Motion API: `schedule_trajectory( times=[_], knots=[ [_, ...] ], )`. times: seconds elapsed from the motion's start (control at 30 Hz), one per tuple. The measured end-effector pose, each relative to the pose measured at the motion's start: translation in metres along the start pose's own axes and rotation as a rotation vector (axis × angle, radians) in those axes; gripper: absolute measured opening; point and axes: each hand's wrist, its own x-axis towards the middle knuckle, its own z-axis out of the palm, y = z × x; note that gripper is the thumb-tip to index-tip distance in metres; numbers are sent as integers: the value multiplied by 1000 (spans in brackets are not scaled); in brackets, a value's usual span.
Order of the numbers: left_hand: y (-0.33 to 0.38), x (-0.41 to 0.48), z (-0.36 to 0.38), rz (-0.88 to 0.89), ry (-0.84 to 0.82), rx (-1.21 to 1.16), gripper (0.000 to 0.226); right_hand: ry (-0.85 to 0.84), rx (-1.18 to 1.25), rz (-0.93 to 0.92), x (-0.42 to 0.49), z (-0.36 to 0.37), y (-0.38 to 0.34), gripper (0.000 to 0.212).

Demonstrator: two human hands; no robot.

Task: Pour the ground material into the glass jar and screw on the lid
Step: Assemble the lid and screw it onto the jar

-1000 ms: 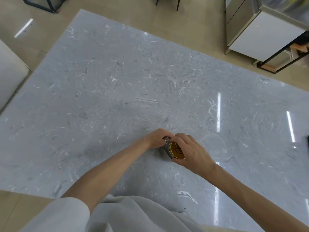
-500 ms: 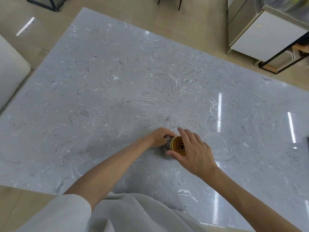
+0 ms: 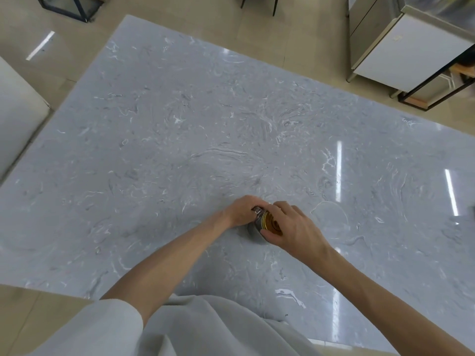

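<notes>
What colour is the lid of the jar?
Golden yellow lid with a dark mark on top, seen in the head view.

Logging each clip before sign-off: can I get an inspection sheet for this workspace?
Surface: grey marble table, glossy, with light reflections.
Job's things: glass jar on the table, gold lid on top; contents not visible.
Clutter: nothing seen.
Hands: left hand wraps the jar; right hand grips the lid.
Cables: nothing seen.
Surroundings: white cabinet and black metal frame at far right, tiled floor.
</notes>
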Motion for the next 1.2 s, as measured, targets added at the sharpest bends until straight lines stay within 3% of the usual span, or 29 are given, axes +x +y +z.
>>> schedule_trajectory(
  times=[0.07, 0.23, 0.53, 0.67, 0.87, 1.0, 1.1, 1.2],
  knots=[
    [0, 0, 2, 0, 11, 5, 29, 16, -22, -10, 1, 0, -3, 57],
    [1, 4, -2, -15, -23, -7, 17, -126, -36, -285, 6, -22, 12, 53],
    [0, 4, -4, -35, -49, -20, 18, -134, -45, -260, 9, -18, 6, 52],
    [0, 4, -3, -31, -39, 3, 20, -97, -46, -180, 8, -16, 1, 52],
    [1, 1, -2, -15, -48, 9, 24, -52, -251, 184, 7, -7, -10, 78],
    [1, 2, -3, -7, -26, 14, 24, 30, -127, 68, -3, -8, -7, 85],
    [0, 3, -1, 19, -23, 22, 21, 57, -268, 230, -4, -15, 0, 95],
    [-2, 4, 1, -11, -17, 38, 29, -1, -111, 253, -2, -17, 10, 91]
  ],
)
